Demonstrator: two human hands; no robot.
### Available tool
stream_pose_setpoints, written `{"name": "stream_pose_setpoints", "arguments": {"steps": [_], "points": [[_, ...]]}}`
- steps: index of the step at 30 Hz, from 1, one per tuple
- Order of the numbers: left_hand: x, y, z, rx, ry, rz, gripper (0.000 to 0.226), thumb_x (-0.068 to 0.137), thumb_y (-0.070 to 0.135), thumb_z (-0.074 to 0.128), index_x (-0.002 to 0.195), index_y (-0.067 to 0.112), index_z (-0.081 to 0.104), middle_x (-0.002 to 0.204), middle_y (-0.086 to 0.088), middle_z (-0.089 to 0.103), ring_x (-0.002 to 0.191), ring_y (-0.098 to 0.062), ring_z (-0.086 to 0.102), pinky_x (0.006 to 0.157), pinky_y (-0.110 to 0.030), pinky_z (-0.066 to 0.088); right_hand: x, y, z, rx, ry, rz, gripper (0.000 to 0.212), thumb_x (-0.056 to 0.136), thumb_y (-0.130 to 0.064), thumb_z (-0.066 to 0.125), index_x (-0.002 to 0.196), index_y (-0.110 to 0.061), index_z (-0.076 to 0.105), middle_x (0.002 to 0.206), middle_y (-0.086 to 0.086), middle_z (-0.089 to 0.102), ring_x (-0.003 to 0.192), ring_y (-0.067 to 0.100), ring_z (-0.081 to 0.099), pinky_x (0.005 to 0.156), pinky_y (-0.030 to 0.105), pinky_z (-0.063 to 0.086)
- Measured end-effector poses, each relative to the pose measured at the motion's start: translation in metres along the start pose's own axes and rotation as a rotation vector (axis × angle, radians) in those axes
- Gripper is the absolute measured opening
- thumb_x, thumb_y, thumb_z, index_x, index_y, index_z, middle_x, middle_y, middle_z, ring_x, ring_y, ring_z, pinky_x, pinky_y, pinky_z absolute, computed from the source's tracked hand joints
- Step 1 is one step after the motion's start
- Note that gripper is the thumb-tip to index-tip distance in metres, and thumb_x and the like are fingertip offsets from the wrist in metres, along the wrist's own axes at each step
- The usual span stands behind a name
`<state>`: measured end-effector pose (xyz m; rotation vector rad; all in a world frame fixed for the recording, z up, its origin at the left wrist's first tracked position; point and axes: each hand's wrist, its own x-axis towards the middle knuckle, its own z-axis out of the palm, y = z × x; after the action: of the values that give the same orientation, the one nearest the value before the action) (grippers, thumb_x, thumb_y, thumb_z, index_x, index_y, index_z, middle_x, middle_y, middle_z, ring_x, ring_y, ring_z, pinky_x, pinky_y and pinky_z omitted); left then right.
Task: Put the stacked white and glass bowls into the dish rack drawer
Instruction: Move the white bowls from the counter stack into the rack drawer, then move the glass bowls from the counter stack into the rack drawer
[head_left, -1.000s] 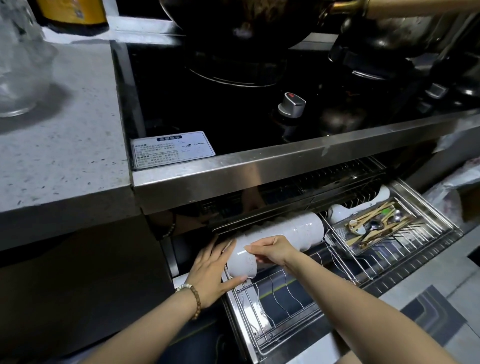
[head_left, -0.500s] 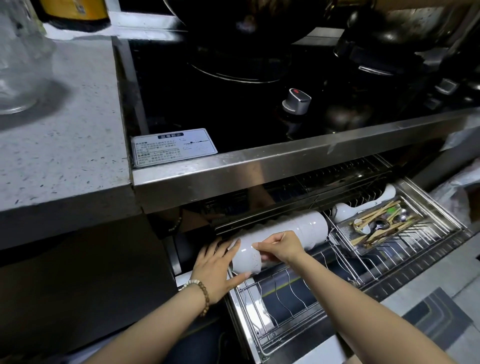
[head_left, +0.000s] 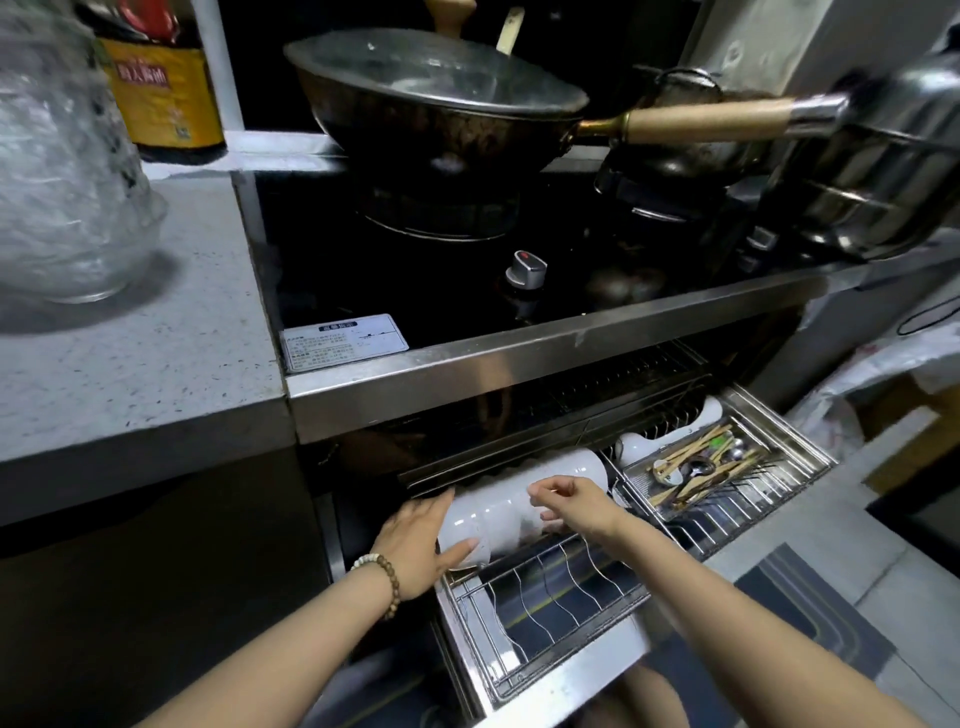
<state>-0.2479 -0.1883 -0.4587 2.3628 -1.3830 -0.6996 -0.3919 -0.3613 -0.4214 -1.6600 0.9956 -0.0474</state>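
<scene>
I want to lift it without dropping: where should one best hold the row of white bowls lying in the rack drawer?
Probably at both ends. The row of white bowls lies sideways on the dish rack drawer, so press one palm on each end, as the left hand does at the near end, and lift upward.

The pulled-out dish rack drawer (head_left: 545, 613) holds a row of white bowls (head_left: 519, 499) on their sides, beside a cutlery tray (head_left: 727, 467)

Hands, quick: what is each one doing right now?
Left hand: open, palm and thumb pressed against the near end of the stacked bowls.
Right hand: loosely curled on top of the stack, no firm grip visible.
</scene>
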Motion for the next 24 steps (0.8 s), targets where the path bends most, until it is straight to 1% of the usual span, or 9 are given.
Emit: {"name": "stream_pose_setpoints", "arguments": {"steps": [2, 4, 6, 9, 12, 15, 19, 21, 24], "points": [[-0.01, 0.012, -0.016, -0.084, 0.001, 0.038, 0.079, 0.088, 0.058, 0.046, 0.15, 0.023, 0.01, 0.155, 0.001, 0.024, 0.14, -0.019, 0.027, 0.113, -0.032, 0.027, -0.022, -0.01, -0.011, -0.022, 0.049, -0.049, 0.013, 0.092, -0.027, 0.058, 0.1, -0.019, 0.062, 0.105, 0.007, 0.061, 0.093, 0.017, 0.055, 0.075, 0.03, 0.049], [-0.02, 0.027, -0.034, -0.14, 0.029, 0.093, 0.079, 0.088, 0.054, 0.049, 0.15, 0.023, 0.011, 0.155, 0.0, 0.026, 0.139, -0.017, 0.031, 0.112, -0.029, 0.03, -0.044, -0.021, -0.022, -0.041, 0.102, -0.126, 0.026, 0.091, -0.029, 0.059, 0.115, -0.019, 0.06, 0.118, 0.006, 0.062, 0.102, 0.014, 0.056, 0.077, 0.029, 0.05], [-0.03, 0.043, -0.055, -0.145, 0.079, 0.16, 0.076, 0.089, 0.051, 0.05, 0.149, 0.024, 0.014, 0.151, 0.001, 0.033, 0.137, -0.014, 0.035, 0.11, -0.026, 0.031, -0.069, -0.038, -0.032, -0.066, 0.165, -0.204, 0.042, 0.089, -0.032, 0.062, 0.128, -0.019, 0.054, 0.129, 0.004, 0.058, 0.115, 0.013, 0.054, 0.091, 0.027, 0.047], [-0.049, 0.067, -0.088, -0.094, 0.162, 0.26, 0.069, 0.089, 0.054, 0.048, 0.147, 0.029, 0.019, 0.145, 0.008, 0.042, 0.132, -0.011, 0.04, 0.107, -0.028, 0.036, -0.105, -0.067, -0.045, -0.115, 0.246, -0.326, 0.056, 0.086, -0.037, 0.064, 0.137, -0.023, 0.046, 0.142, 0.001, 0.048, 0.13, 0.014, 0.045, 0.11, 0.031, 0.035], [-0.073, 0.086, -0.124, -0.043, 0.268, 0.357, 0.065, 0.088, 0.056, 0.047, 0.144, 0.034, 0.023, 0.139, 0.014, 0.047, 0.128, -0.007, 0.043, 0.104, -0.03, 0.039, -0.138, -0.1, -0.053, -0.252, 0.322, -0.443, 0.063, 0.085, -0.045, 0.062, 0.142, -0.032, 0.038, 0.151, -0.008, 0.034, 0.139, 0.008, 0.029, 0.106, 0.023, 0.026], [-0.097, 0.093, -0.165, -0.029, 0.38, 0.433, 0.062, 0.088, 0.055, 0.048, 0.143, 0.036, 0.026, 0.139, 0.016, 0.046, 0.128, -0.007, 0.044, 0.105, -0.03, 0.039, -0.16, -0.134, -0.054, -0.346, 0.359, -0.587, 0.063, 0.086, -0.042, 0.062, 0.142, -0.034, 0.035, 0.155, -0.011, 0.024, 0.132, -0.007, 0.019, 0.105, 0.017, 0.017], [-0.125, 0.092, -0.224, -0.035, 0.517, 0.477, 0.061, 0.088, 0.053, 0.049, 0.142, 0.034, 0.03, 0.135, 0.017, 0.048, 0.123, -0.003, 0.046, 0.097, -0.019, 0.038, -0.179, -0.184, -0.045, -0.382, 0.358, -0.728, 0.063, 0.087, -0.037, 0.063, 0.143, -0.033, 0.035, 0.157, -0.009, 0.021, 0.133, -0.008, 0.018, 0.106, 0.015, 0.016], [-0.139, 0.086, -0.254, -0.018, 0.583, 0.472, 0.061, 0.088, 0.053, 0.049, 0.142, 0.033, 0.03, 0.136, 0.016, 0.049, 0.123, -0.003, 0.045, 0.097, -0.021, 0.041, -0.183, -0.208, -0.037, -0.388, 0.344, -0.78, 0.064, 0.087, -0.036, 0.063, 0.143, -0.031, 0.034, 0.157, -0.009, 0.021, 0.133, -0.007, 0.018, 0.104, 0.013, 0.017], [-0.16, 0.07, -0.296, -0.007, 0.642, 0.444, 0.061, 0.088, 0.053, 0.047, 0.142, 0.032, 0.029, 0.136, 0.015, 0.048, 0.124, -0.003, 0.044, 0.094, -0.02, 0.041, -0.183, -0.243, -0.021, -0.381, 0.289, -0.843, 0.064, 0.087, -0.036, 0.062, 0.144, -0.032, 0.033, 0.157, -0.011, 0.019, 0.132, -0.007, 0.019, 0.092, -0.005, 0.024]]}}
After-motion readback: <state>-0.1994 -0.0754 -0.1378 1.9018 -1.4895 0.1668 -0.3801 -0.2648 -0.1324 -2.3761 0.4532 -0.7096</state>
